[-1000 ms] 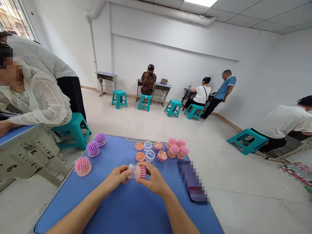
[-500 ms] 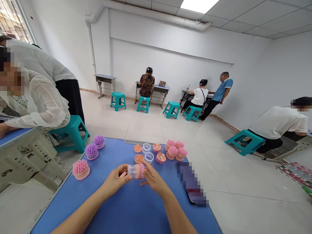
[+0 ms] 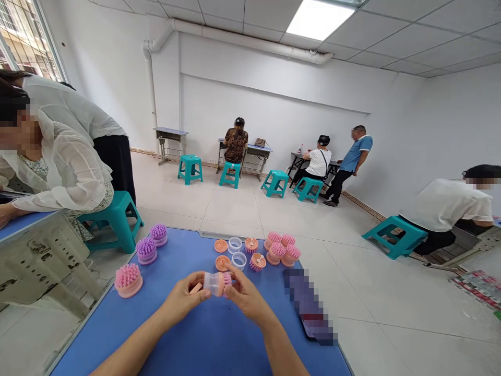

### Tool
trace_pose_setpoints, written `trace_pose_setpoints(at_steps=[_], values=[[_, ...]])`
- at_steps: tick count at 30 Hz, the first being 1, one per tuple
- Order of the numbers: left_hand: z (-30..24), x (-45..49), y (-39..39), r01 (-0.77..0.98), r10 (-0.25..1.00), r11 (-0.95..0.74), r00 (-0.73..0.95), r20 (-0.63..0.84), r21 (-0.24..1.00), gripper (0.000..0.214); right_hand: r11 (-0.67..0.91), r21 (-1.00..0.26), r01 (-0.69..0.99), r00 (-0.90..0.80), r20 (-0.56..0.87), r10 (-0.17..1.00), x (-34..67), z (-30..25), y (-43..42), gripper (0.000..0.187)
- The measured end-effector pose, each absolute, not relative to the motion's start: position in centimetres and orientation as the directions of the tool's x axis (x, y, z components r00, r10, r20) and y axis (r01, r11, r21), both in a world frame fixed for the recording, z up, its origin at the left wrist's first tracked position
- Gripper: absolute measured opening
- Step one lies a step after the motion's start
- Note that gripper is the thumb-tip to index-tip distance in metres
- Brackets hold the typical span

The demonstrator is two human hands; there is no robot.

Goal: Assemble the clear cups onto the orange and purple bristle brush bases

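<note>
Between my hands, above the blue desk, a scalp massage brush (image 3: 214, 283) lies sideways, its clear plastic body to the left and its pink bristles to the right. My left hand (image 3: 187, 295) is closed round the clear end, with a peach-coloured piece showing by its thumb. The fingers of my right hand (image 3: 247, 296) grip the bristle end. Just beyond are two orange discs (image 3: 221, 246), two clear rings (image 3: 235, 245) and two upturned bristle heads (image 3: 251, 244). Several pink brushes (image 3: 277, 251) cluster to their right.
Two purple brushes (image 3: 146, 250) and one pink brush (image 3: 128, 280) stand along the left of the blue desk (image 3: 188, 344). A phone (image 3: 311, 308) lies near its right edge. People sit at other desks, and teal stools (image 3: 190, 169) stand on the floor.
The view has tilted up slightly. My right hand's fingers have closed in on the bristle end, while my left hand keeps its hold on the clear end.
</note>
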State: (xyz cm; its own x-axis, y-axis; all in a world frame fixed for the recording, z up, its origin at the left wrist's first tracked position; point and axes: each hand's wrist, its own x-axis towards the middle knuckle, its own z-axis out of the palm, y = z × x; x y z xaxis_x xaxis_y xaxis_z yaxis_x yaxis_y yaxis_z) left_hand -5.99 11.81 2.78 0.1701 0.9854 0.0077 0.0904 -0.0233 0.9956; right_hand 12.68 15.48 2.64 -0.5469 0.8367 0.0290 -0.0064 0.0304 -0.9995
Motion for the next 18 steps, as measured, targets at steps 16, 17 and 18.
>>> trace_pose_setpoints(at_steps=[16,17,18], values=[[3.2,-5.2,11.5,-0.241,0.987,0.101,-0.097,-0.128,0.965,0.064,0.074,-0.989,-0.126,-0.450,0.124,0.885,11.5,2.6,14.8,0.046],[3.3,-5.1,11.6,-0.327,0.973,0.149,-0.120,-0.197,0.933,0.061,0.131,-0.987,-0.091,-0.433,0.158,0.888,11.4,2.4,14.7,0.045],[3.3,-5.2,11.7,-0.392,0.957,0.188,-0.134,-0.258,0.900,0.057,0.185,-0.982,-0.040,-0.426,0.184,0.886,11.4,2.2,14.6,0.044]])
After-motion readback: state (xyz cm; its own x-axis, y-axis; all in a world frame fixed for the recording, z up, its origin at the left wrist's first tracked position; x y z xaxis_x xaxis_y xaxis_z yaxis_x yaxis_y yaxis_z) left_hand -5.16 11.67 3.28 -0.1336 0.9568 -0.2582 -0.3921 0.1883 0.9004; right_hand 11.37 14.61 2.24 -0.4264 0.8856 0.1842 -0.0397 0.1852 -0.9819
